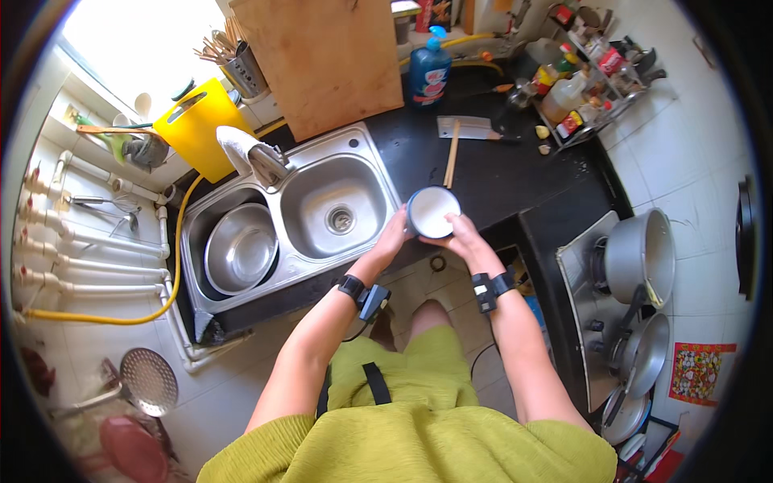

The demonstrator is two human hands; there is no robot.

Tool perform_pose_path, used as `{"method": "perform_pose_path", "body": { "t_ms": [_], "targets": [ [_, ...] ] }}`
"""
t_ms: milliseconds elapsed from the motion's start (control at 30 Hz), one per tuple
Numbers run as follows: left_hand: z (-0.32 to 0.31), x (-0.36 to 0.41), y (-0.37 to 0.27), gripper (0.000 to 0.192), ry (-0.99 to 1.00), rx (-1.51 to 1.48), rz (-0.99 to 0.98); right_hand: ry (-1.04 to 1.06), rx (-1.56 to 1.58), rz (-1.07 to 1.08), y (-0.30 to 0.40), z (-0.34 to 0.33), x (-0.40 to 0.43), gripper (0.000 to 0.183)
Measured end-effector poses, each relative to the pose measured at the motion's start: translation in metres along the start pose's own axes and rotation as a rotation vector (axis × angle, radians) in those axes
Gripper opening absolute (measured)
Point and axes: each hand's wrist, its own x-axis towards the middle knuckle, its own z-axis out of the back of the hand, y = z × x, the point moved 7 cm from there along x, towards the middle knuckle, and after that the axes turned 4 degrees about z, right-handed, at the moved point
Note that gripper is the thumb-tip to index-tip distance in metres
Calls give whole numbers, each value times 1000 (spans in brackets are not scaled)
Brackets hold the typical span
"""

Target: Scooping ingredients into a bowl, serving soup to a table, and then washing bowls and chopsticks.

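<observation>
A bowl with a white inside and a blue rim point(433, 212) is held between my two hands at the front edge of the black counter. My left hand point(394, 232) presses its left side, fingers partly hidden. My right hand point(460, 236) grips its right side, thumb over the rim. Just beyond the bowl, a pair of wooden chopsticks point(452, 158) lies with its far ends over the blade of a cleaver point(465, 127). To the left is a double steel sink point(380, 175); a steel basin point(241, 247) stands in its left compartment.
A blue pump bottle point(430, 75) stands by a wooden board point(326, 60) behind the sink. A yellow cutting board point(202, 130) leans near the cloth-wrapped faucet point(266, 164). At the right are a condiment rack point(595, 115), a large pot point(640, 256) and a pan point(652, 356) on the stove.
</observation>
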Motion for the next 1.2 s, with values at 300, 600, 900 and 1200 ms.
{"method": "perform_pose_path", "body": {
  "t_ms": [300, 600, 900, 1200],
  "targets": [
    [228, -36, -106, 65, -887, 900, -517, -202, -286, -98, 39, -13, 69, 52],
    [251, 11, -141, 75, -740, 868, -656, -262, -991, 268, 82, 13, 92, 61],
    [277, 10, -149, 72, -700, 1111, -701, -7, -618, 352, 63, -163, 32, 48],
    [284, 1, -175, 53, -524, 1243, -705, 14, -407, -424, -102, -202, 83, 51]
  ]
}}
